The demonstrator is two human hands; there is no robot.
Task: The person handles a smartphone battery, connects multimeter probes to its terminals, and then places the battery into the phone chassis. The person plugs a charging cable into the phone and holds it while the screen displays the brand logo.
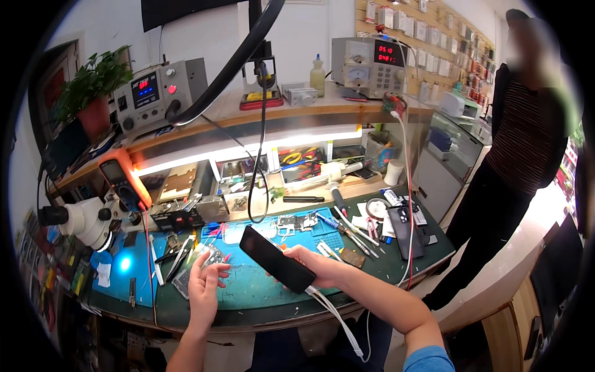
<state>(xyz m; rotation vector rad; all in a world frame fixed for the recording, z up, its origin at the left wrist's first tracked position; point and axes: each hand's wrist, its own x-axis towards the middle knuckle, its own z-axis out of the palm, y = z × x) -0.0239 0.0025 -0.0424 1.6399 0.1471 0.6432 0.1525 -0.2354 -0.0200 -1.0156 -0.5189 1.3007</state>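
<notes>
A black smartphone (276, 258) with a dark screen is in my right hand (313, 265), tilted above the blue work mat (248, 294). White cables (338, 319) run from the phone's lower end down toward my lap. My left hand (207, 282) is raised to the left of the phone, apart from it, fingers spread and partly curled with nothing in them. Behind that hand, a grey metal plate-like part (181, 282) lies on the mat, next to tweezers (180, 257). Beyond the phone, small white phone parts (296, 223) lie at the mat's far side.
Screwdrivers (356, 234) and a dark phone (406, 232) lie at the right. A microscope (83, 220) and an orange multimeter (124, 181) stand left. A thick black hose (229, 68) arches overhead. A power supply (369, 65) sits on the shelf. A person (511, 149) stands at right.
</notes>
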